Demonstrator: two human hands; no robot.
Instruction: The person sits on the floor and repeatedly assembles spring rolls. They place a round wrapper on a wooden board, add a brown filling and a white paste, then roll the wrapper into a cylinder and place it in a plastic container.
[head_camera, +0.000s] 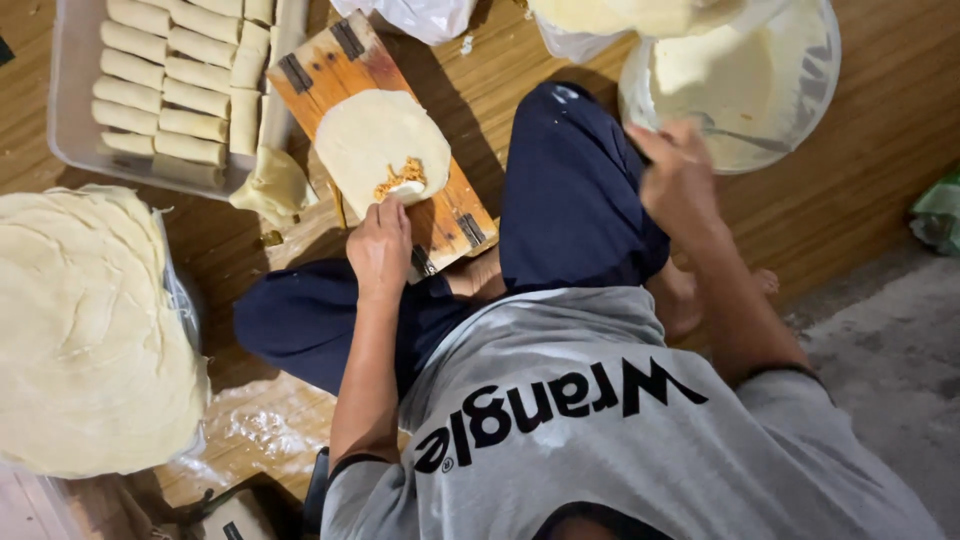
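A round pale wrapper (370, 135) lies on a wooden board (330, 65) in front of my crossed legs. A small heap of orange and white filling (403, 178) sits on its near edge. My left hand (380, 250) rests at that edge, fingertips curled down onto the filling, gripping nothing. My right hand (680, 175), blurred, reaches to the rim of a clear bowl (815, 95) of pale filling and grips the handle of a metal spoon (745, 137) that lies in it.
A clear tray (70, 120) with several finished rolls (160, 95) stands at the far left. A big stack of round wrappers (85, 330) lies at the left on plastic. White bags (420, 15) sit beyond the board. The floor is wood, with grey concrete (890, 350) at the right.
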